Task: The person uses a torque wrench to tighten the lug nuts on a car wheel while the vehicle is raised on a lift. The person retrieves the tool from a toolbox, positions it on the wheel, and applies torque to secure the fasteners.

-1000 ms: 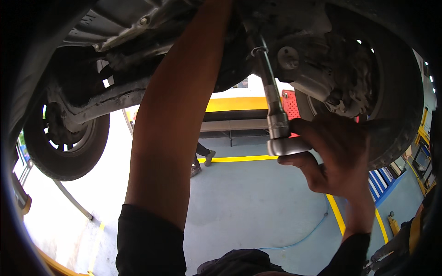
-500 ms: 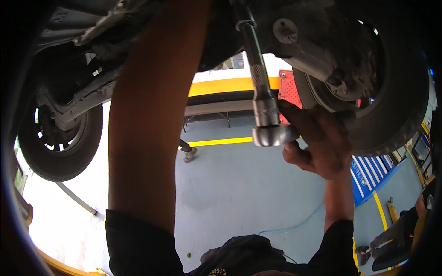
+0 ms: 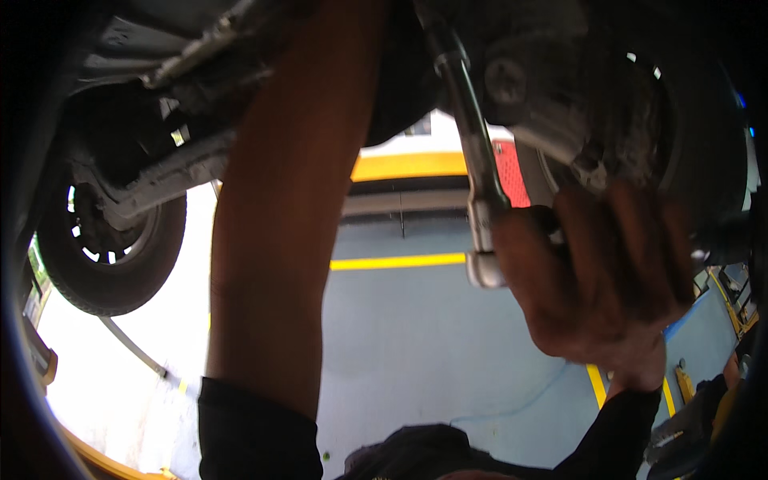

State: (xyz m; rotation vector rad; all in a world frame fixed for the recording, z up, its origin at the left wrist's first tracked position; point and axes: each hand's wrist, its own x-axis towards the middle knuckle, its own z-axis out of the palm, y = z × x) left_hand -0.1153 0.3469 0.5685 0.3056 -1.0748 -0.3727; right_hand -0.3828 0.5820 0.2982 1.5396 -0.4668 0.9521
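1. Head view, one: fisheye, left of a side-by-side pair, worn on the person's head; dark rim, straight edges bowed.
2. Station: beneath a raised vehicle, underbody (image 3: 512,68) across the top, left-hand wheel (image 3: 116,244) at one side.
3. Facing: outward and down over the grey floor (image 3: 400,344), toward a bench (image 3: 436,202); the wearer's dark clothing (image 3: 416,452) at the lower edge.
4. Range: left forearm (image 3: 280,232) and right hand (image 3: 604,288) close, both large; bench well beyond, small.
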